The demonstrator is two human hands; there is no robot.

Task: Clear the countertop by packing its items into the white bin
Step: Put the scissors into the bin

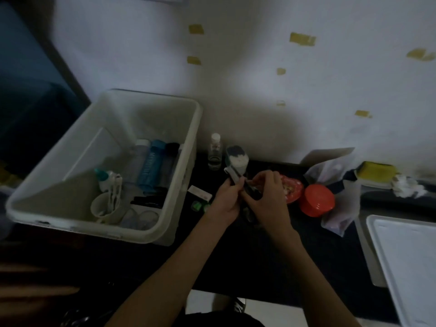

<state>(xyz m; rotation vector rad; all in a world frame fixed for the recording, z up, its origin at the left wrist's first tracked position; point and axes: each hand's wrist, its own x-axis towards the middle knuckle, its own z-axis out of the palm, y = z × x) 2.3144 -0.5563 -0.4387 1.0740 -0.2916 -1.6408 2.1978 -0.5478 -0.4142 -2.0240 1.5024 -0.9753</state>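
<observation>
**Both hands working a slim dark object above the counter**

The left hand [225, 200] and right hand [265, 197] are both gripping a narrow dark bar-shaped object with a pale end [236, 179], fingers curling round it above the black countertop [271, 256], just right of the white plastic bin [151, 230]. In this dim, blurred view it is looking like a folding tool or clip, though I cannot tell. It is seeming stiff and light, best held along its middle, away from any hinge.

The bin is already holding a pale mug [105, 208], a blue-labelled bottle [148, 168], a clear bottle [138, 161], dark pens [147, 201] and a teal-capped white bottle [105, 179]. A small clear bottle with a white cap [215, 153] and a round red plastic container [317, 200] are still waiting on the counter.
</observation>
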